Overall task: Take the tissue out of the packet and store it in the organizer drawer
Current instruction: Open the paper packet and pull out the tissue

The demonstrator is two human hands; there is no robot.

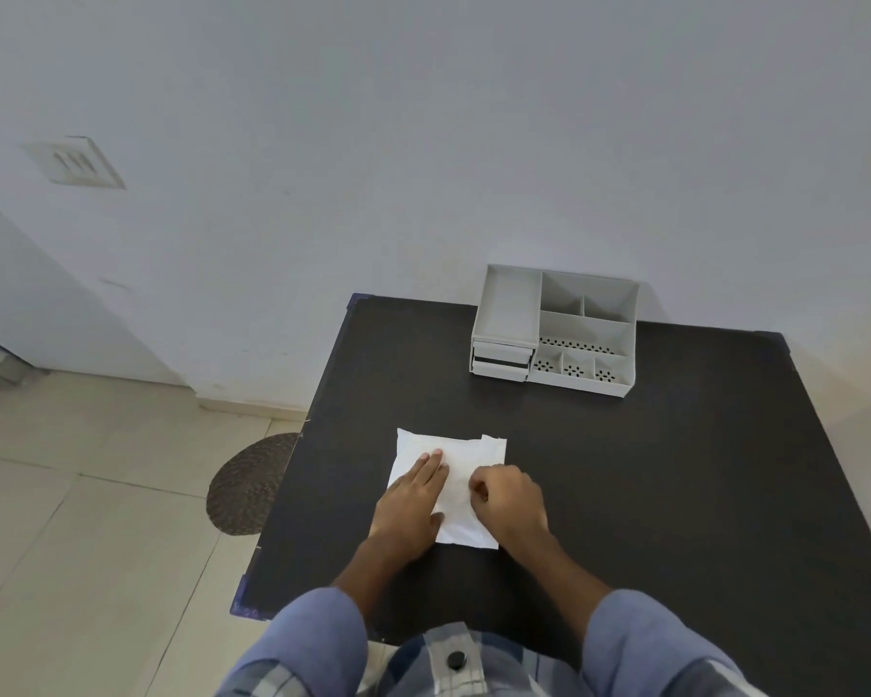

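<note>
Pale wall (423, 143) fills the upper view, with a switch plate (74, 163) at far left, and beige floor tiles (71, 495) run below it. On the floor, a round woven mat (250, 487) pokes out from under the left edge of the dark bench (675, 470). Near the bench's front lies the white tissue (466, 457), spread flat and unfolded, with a small flap turned up at its far right corner. The left hand (413, 500) rests flat on the tissue's left half, fingers straight and together, its grip open and holding nothing. Just beside it, the right hand (509, 495) is curled, its fingertips pinching the sheet near the middle. Well behind, at the bench's far edge against the wall, stands the grey organizer (554, 329); its small drawers (501, 362) sit at its lower left, and its compartments look empty.
</note>
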